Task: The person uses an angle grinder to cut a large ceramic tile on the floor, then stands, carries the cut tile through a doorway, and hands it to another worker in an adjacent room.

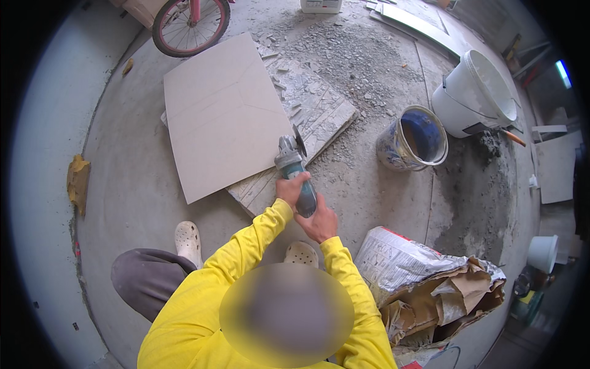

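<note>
An angle grinder (297, 178) with a teal and dark body is held in both hands. Around its front part, just behind the metal head, my left hand (289, 189) is closed. My right hand (319, 221) grips the rear of the body. The thin cutting disc (299, 141) stands upright beside the right edge of a large beige tile (224, 117); whether it touches the tile I cannot tell. Beneath the tile lies a worn, scored slab (316, 101), with narrow tile offcuts scattered on its exposed part.
Grey rubble (350, 61) covers the floor beyond the slab. To the right stand a stained bucket (412, 138) and a larger white bucket (473, 95). A torn paper sack (436, 283) lies near my right arm. A bicycle wheel (190, 27) is at the far left.
</note>
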